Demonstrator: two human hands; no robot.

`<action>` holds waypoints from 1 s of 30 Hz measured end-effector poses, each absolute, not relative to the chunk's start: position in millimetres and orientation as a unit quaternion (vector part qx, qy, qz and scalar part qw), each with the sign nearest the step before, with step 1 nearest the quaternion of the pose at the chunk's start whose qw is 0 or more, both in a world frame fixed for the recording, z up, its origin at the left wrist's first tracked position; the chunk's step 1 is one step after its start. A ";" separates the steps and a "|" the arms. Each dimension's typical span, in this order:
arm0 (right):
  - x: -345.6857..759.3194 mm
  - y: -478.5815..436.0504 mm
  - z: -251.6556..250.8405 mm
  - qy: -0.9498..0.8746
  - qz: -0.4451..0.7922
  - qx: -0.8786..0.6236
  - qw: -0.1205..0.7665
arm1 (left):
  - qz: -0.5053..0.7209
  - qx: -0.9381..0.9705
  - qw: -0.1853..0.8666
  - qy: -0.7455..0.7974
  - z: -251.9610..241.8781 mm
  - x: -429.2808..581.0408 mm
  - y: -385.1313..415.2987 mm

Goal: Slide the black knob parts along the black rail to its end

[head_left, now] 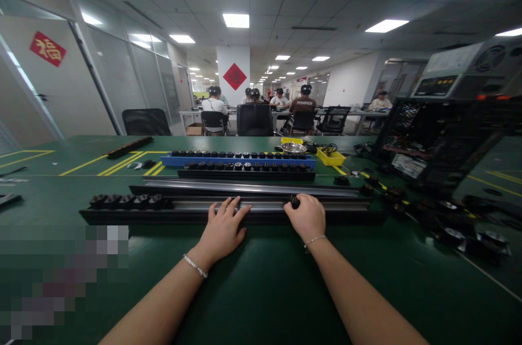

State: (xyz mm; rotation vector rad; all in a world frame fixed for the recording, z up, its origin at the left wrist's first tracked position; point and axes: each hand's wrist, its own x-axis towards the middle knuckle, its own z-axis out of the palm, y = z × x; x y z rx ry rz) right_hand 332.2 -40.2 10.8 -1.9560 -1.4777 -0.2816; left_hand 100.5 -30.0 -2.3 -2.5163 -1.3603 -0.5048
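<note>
A long black rail [261,217] with a metallic channel lies crosswise on the green table. Several round black parts [141,201] stand in a row at its left end. My left hand [223,230] rests over the middle of the rail, fingers spread and holding nothing. To the right, my right hand [308,217] has its thumb and fingers closed on a small black part [294,202] at the channel. Just behind lies a second black rail [244,187] with a shiny channel. Farther back, a blue rail [171,161] and a shorter black rail [265,175] have rows of similar parts.
An open computer case [424,144] stands at the right behind scattered black parts [452,233]. A yellow tray [331,158] and a metal dish [293,148] sit at the back. A dark bar [129,147] lies at the back left. People sit at far tables.
</note>
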 end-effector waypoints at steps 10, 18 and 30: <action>344.4 -41.7 12.8 -0.561 -0.084 -0.755 0.328 | -0.175 -0.860 0.120 -0.464 -3.2 100.4 -29.4; 351.7 -43.0 15.0 -0.558 -0.066 -0.758 0.333 | -0.172 -0.861 0.115 -0.465 -2.7 100.0 -29.8; 367.3 -46.1 7.7 -0.585 -0.094 -0.738 0.323 | -0.164 -0.861 0.110 -0.468 -0.1 100.9 -31.1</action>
